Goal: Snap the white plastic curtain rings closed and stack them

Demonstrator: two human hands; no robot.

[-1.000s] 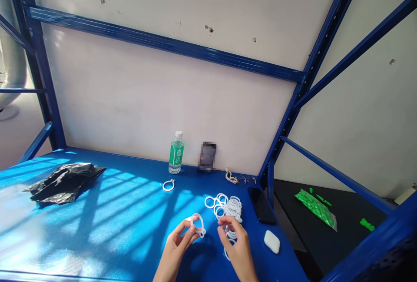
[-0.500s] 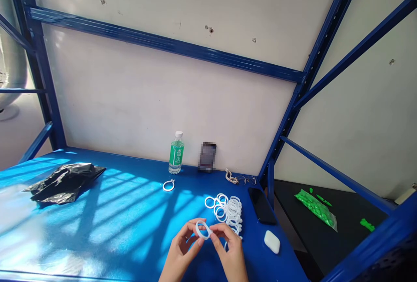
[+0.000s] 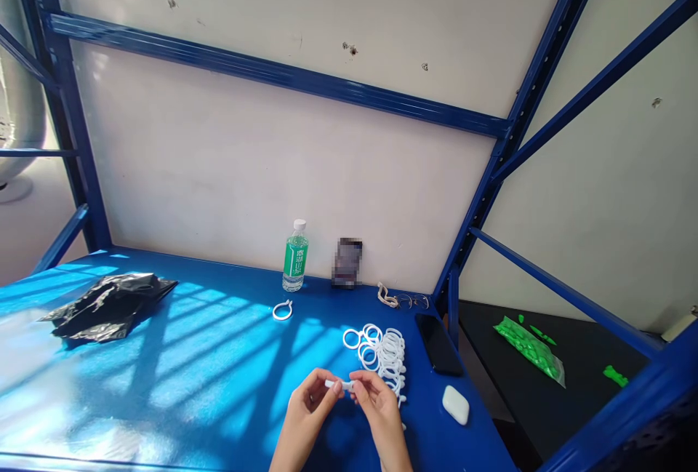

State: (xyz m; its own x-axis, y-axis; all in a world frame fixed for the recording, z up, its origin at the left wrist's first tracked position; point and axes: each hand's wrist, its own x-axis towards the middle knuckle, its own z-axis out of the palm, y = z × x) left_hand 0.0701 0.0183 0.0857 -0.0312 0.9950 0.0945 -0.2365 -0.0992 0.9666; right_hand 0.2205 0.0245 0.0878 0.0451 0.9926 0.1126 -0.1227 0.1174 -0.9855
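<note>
Between my two hands is a white plastic ring (image 3: 343, 385), seen nearly edge-on just above the blue tabletop. My left hand (image 3: 312, 405) pinches its left side between thumb and fingers. On the right side, my right hand (image 3: 378, 403) grips it the same way, with fingertips close to the left ones. Just beyond my right hand lies a pile of white rings (image 3: 390, 352), each with a small tab; my fingers cover its near part. A single white ring (image 3: 282, 310) rests apart, farther back on the left.
Toward the back stand a green-labelled bottle (image 3: 295, 257) and a blurred dark object (image 3: 347, 263). Glasses (image 3: 411, 302), a black phone (image 3: 438, 345) and a white case (image 3: 455, 405) lie right. A black plastic bag (image 3: 112, 305) is left; blue frame posts (image 3: 491, 166) border the table.
The ring in my hands has turned from showing its round opening to nearly edge-on. Both hands have shifted slightly; the things on the table stay put.
</note>
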